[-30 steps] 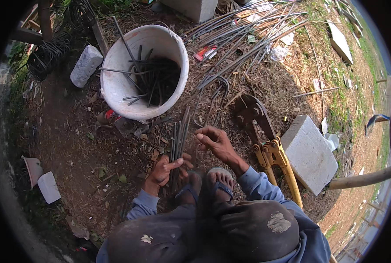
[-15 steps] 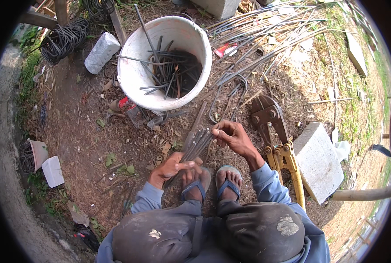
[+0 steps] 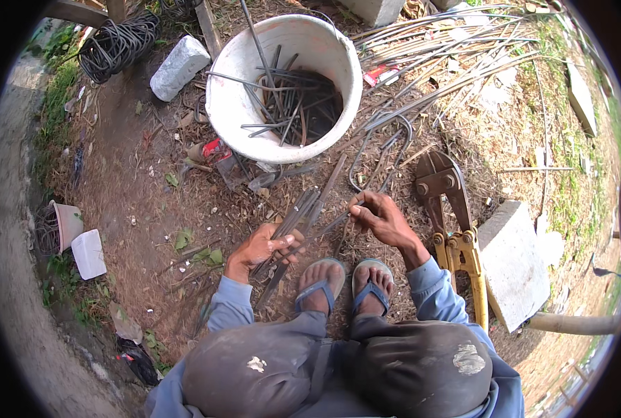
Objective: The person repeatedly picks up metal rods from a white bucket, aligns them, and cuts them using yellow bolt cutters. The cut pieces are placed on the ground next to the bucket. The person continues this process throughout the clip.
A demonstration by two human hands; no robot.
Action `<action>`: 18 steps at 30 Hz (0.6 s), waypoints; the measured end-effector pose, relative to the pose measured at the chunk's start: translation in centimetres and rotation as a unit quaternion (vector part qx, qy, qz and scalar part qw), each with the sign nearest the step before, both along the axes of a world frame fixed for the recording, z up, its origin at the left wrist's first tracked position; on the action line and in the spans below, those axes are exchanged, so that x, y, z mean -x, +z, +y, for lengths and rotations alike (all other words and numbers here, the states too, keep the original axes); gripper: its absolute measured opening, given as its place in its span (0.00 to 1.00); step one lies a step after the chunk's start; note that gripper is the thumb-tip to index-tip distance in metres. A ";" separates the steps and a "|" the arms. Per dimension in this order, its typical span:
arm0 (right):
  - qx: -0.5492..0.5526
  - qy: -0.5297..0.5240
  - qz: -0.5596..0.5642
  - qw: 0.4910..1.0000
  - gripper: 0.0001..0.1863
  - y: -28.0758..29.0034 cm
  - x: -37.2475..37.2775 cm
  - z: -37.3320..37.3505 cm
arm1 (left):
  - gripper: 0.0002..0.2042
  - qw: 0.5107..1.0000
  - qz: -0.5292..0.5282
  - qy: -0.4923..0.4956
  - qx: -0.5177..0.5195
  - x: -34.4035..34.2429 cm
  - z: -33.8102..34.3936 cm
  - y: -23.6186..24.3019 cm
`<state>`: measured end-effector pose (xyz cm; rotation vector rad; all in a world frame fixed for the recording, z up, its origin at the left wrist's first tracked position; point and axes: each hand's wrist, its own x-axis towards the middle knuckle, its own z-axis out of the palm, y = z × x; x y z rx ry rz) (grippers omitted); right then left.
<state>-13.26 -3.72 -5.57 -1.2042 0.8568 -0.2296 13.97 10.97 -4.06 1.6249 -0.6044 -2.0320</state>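
Observation:
My left hand is closed around a bundle of short metal rods, which slant up and away from my feet. To its right, my right hand pinches the end of a single rod between thumb and fingers. This rod stands apart from the bundle at its upper end; its lower end is blurred. Beyond both hands is a white bucket with several cut rods inside, a few of them sticking up past the rim. A bolt cutter with yellow handles lies right of my right hand.
A concrete block rests beside the bolt cutter. Long rods spread over the ground at far right. Coiled wire and a pale block are at far left. A small tub stands at left. My sandalled feet are below my hands.
My right hand has drawn away from the bundle to the right, with one rod in its fingers. My left hand keeps hold of the bundle. The whole view has shifted slightly.

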 end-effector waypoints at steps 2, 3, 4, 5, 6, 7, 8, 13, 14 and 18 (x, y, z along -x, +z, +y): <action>-0.004 -0.014 -0.002 1.000 0.13 -0.2 0.2 0.2 | 0.14 0.995 -0.086 -0.028 0.034 -2.0 0.6 -1.1; -0.006 -0.021 -0.003 1.000 0.13 -0.3 0.3 0.3 | 0.12 0.992 -0.120 0.020 0.018 -2.6 1.1 -1.6; -0.016 -0.034 -0.015 0.999 0.13 -0.5 0.4 0.4 | 0.12 0.975 -0.222 -0.017 0.006 -3.2 1.3 -2.1; -0.026 -0.046 -0.027 0.998 0.13 -0.8 0.4 0.5 | 0.12 0.945 -0.323 -0.054 -0.006 -3.9 1.1 -2.5; -0.036 -0.059 -0.039 0.997 0.13 -1.1 0.4 0.5 | 0.13 0.903 -0.419 -0.090 -0.018 -4.5 1.2 -2.9; -0.028 -0.059 -0.042 0.997 0.13 -1.7 0.5 0.6 | 0.14 0.878 -0.472 -0.078 0.026 -4.8 1.8 -3.5; -0.024 -0.062 -0.037 0.997 0.13 -1.9 0.5 0.6 | 0.15 0.847 -0.523 -0.065 0.070 -4.8 2.1 -3.8; 0.029 -0.056 0.002 0.998 0.12 -2.1 0.3 1.6 | 0.17 0.715 -0.637 -0.026 0.286 -3.3 0.9 -1.0; 0.021 -0.064 0.000 0.998 0.12 -1.9 0.1 2.0 | 0.17 0.757 -0.581 -0.005 0.297 -2.0 -0.6 1.2; 0.009 -0.097 -0.015 0.995 0.11 -1.1 -1.4 4.0 | 0.16 0.929 -0.276 -0.015 0.247 4.3 -3.3 2.0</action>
